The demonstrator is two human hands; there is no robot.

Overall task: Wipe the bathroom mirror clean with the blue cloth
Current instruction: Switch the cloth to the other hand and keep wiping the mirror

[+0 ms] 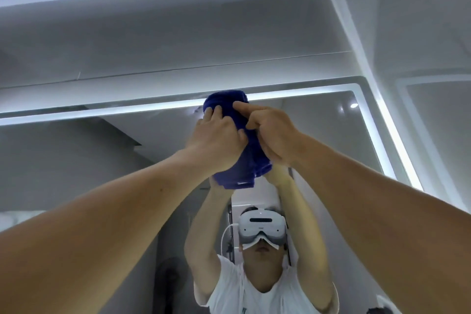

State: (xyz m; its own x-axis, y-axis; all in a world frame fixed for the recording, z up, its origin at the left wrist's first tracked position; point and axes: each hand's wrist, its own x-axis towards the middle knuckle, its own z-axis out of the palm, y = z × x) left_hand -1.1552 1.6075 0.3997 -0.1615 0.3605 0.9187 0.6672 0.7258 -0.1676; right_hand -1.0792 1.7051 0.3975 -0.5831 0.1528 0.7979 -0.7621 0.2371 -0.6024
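**Head view.** Both bare forearms rise from the lower corners of the frame and meet just above centre, where the two hands share one bundle: the blue cloth [225, 98], bunched into a thick wad.

The left hand [216, 140] has its grip closed on the cloth. The fingers are curled over the wad's upper left part and the fingertips are sunk into the fabric. The right hand [272, 132] also has its grip closed on the cloth from the right side. Its index finger lies nearly straight across the top of the wad, and the other fingers are folded into the fabric below. The two hands are touching or nearly touching over the cloth, and a loose fold hangs out beneath them.

The cloth sits high on the mirror [318, 130]. Its top overlaps the lit strip [102, 112] that runs along the mirror's upper edge and turns down the right side of the frame. Whether the fabric is pressed flat on the glass cannot be told from this angle.

In the lower centre of the frame, the glass reflects a person with raised arms, wearing a white headset [261, 228] and a white T-shirt [229, 288]. A thin white cable [224, 234] loops from the headset's side.

A small mark on the headset's front and a trace of print low on the T-shirt are both too small to read.
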